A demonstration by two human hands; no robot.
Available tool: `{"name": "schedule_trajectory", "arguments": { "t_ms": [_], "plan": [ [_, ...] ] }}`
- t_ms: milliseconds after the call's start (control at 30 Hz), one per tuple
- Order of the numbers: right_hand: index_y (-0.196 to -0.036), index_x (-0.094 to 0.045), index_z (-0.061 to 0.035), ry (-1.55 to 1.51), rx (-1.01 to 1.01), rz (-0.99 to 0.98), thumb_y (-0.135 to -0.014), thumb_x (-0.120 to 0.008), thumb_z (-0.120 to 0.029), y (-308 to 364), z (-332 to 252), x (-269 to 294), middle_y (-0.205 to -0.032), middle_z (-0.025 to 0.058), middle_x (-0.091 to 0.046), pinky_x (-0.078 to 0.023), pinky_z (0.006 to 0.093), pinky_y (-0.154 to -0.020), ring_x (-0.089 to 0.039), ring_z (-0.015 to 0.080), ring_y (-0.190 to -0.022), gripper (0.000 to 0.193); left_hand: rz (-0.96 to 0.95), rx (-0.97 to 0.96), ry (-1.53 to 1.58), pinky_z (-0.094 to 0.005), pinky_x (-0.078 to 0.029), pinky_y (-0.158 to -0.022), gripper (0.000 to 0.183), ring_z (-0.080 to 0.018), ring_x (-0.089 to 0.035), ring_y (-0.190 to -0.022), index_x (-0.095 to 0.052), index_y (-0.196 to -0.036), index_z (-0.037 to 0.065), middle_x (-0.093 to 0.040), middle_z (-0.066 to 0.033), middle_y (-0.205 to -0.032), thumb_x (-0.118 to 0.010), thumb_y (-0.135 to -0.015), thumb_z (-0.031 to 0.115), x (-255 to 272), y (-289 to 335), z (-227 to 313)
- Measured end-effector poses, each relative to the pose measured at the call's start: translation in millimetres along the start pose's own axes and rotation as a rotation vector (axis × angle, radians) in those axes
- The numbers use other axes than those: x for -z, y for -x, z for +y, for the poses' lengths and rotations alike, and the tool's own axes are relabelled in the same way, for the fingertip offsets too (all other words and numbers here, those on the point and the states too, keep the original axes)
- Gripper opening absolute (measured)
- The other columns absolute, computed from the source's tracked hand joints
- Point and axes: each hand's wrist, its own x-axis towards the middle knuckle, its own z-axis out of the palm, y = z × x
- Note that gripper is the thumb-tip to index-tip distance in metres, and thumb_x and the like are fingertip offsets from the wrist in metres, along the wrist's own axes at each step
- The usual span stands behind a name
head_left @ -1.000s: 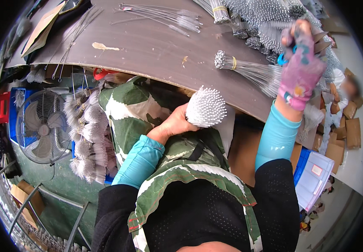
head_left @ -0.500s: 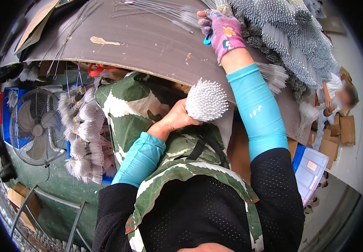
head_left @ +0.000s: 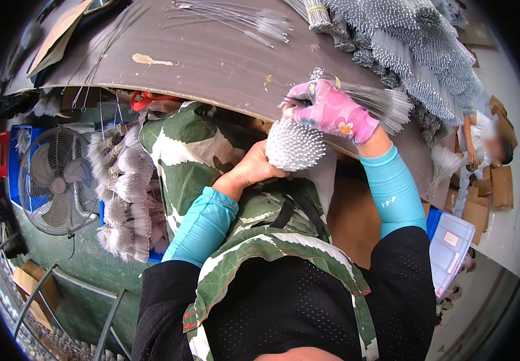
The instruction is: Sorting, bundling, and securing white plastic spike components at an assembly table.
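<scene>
My bare left hand (head_left: 252, 165) is wrapped round a thick bundle of thin white-tipped brushes (head_left: 296, 147), held upright above my lap with the tips facing up. Over the far right rim of that bundle, my right hand (head_left: 327, 109) reaches in, wearing a pink flowered glove with bare fingertips. Its fingers are bent together at the bundle's top, and whatever they pinch is hidden. Just beyond the glove, another tied bundle of wire brushes (head_left: 374, 99) lies on the table with its bristles to the right.
Large stacks of brush bundles (head_left: 410, 54) cover the brown table (head_left: 212, 60) at the far right. Loose wire brushes (head_left: 254, 21) lie at the back. On the left stand a floor fan (head_left: 58, 180) and hanging brush bunches (head_left: 124, 180). A co-worker (head_left: 482, 138) sits far right.
My right hand has come back from the stacks at the far edge to the top of the held bundle. A blue item seen at its fingers is out of sight. My left hand stays put.
</scene>
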Motion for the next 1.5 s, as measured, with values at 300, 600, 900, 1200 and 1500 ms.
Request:
{"name": "schedule_trajectory", "arguments": {
  "t_ms": [300,600,900,1200,1500],
  "plan": [
    [-0.091,-0.060,-0.0042,-0.116,0.332,0.764,-0.091,-0.054,-0.015,3.0,-8.3,16.9,-0.076,0.0028,-0.061,-0.047,0.0219,-0.067,-0.056,0.0088,-0.074,0.012,0.009,-0.014,0.007,-0.0277,-0.044,-0.086,0.049,-0.0104,-0.056,-0.092,-0.059,-0.104,0.003,-0.063,0.0003,-0.097,-0.073,-0.057,-0.002,-3.6,0.7,0.5],
    [-0.089,-0.062,0.0005,-0.656,0.404,1.398,-0.088,-0.055,-0.011,14.5,-71.6,73.8,-0.080,0.0081,-0.065,-0.047,0.0233,-0.051,-0.055,0.0105,-0.058,0.013,-0.045,0.031,0.028,-0.0288,-0.044,-0.089,0.058,-0.0109,-0.056,-0.097,-0.056,-0.112,0.004,-0.062,-0.0003,-0.103,-0.074,-0.058,-0.003,-4.9,-3.4,-12.2],
    [-0.090,-0.054,0.0065,-1.404,0.055,0.930,-0.090,-0.046,-0.002,-103.1,6.9,24.5,-0.083,0.0201,-0.063,-0.055,0.0303,-0.060,-0.064,0.0247,-0.069,0.012,-0.027,0.000,0.033,-0.0293,-0.045,-0.088,0.050,-0.0097,-0.057,-0.096,-0.059,-0.108,0.005,-0.064,0.0005,-0.101,-0.075,-0.061,-0.003,-5.6,-4.3,-2.4],
    [-0.102,-0.053,0.0024,-1.040,0.098,0.668,-0.092,-0.045,-0.009,-70.7,-4.2,14.5,-0.087,0.0154,-0.064,-0.046,0.0236,-0.050,-0.063,0.0183,-0.066,0.018,-0.070,-0.028,0.034,-0.0291,-0.046,-0.087,0.047,-0.0106,-0.058,-0.093,-0.062,-0.103,0.005,-0.065,0.0004,-0.098,-0.074,-0.059,-0.004,-4.0,-6.7,2.7],
    [-0.109,-0.059,-0.0049,-0.648,-0.233,0.325,-0.089,-0.054,-0.022,63.9,31.5,0.2,-0.081,0.0038,-0.062,-0.035,0.0170,-0.044,-0.049,0.0046,-0.054,0.027,-0.039,-0.056,-0.052,-0.0290,-0.046,-0.086,0.048,-0.0107,-0.059,-0.093,-0.061,-0.104,0.004,-0.065,-0.0003,-0.099,-0.078,-0.059,0.000,-4.6,-7.5,-7.9]
  ]
}}
